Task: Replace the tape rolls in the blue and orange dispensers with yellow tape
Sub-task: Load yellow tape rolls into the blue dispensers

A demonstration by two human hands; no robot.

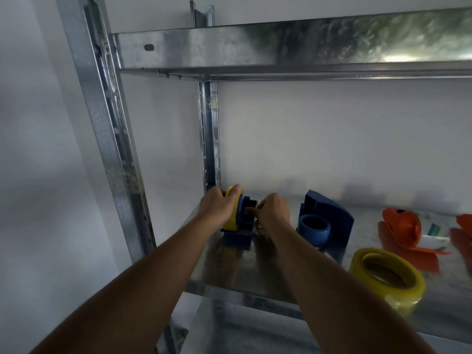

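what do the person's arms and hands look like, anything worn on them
Both forearms are bare all the way to the bottom edge of the picture, with no sleeves in view. The left hand and right hand wear no gloves. No watch, bracelet or ring shows on either, though the picture is somewhat blurred.

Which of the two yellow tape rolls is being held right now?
The yellow roll at the shelf's left end, gripped by the left hand on a blue dispenser part. The other roll lies untouched near the front edge.
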